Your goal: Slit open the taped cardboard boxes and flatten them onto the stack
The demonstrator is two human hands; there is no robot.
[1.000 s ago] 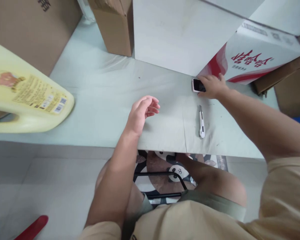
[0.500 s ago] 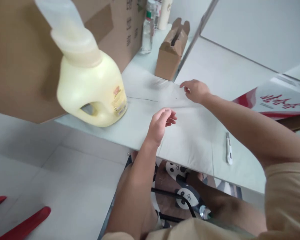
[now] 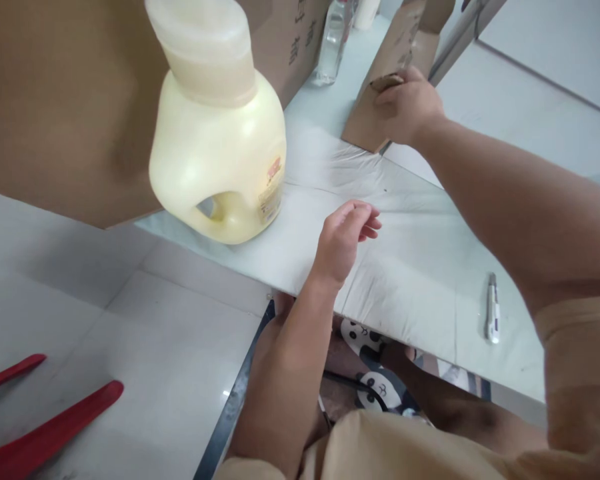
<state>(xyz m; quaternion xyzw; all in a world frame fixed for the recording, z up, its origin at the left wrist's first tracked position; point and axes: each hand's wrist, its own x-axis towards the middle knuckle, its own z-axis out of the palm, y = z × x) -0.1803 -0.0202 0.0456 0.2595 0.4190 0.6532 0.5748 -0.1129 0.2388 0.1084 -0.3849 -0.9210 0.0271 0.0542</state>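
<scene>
At the back of the table, my right hand (image 3: 414, 107) has its fingers round the near edge of a small brown cardboard box (image 3: 367, 120). The thumb lies by a torn or folded flap, and some fingertips are hidden behind the cardboard. The box is tilted, its upper flaps standing up. My left hand (image 3: 347, 233) hovers over the pale table cover (image 3: 415, 260) with fingers loosely curled, slightly apart, and nothing in them. Left of it stands a big pale-yellow jug (image 3: 220, 153) with a handle and a whitish cap.
A large cardboard carton (image 3: 65, 107) rises behind the jug. A clear glass bottle (image 3: 333, 47) stands near the small box. On the right lies a white utility knife (image 3: 493, 310). Red prongs (image 3: 60, 427) show above the floor at lower left.
My right hand has moved up and away from me to the small box and taken hold of it. My left hand keeps its curled pose. The view has shifted.
</scene>
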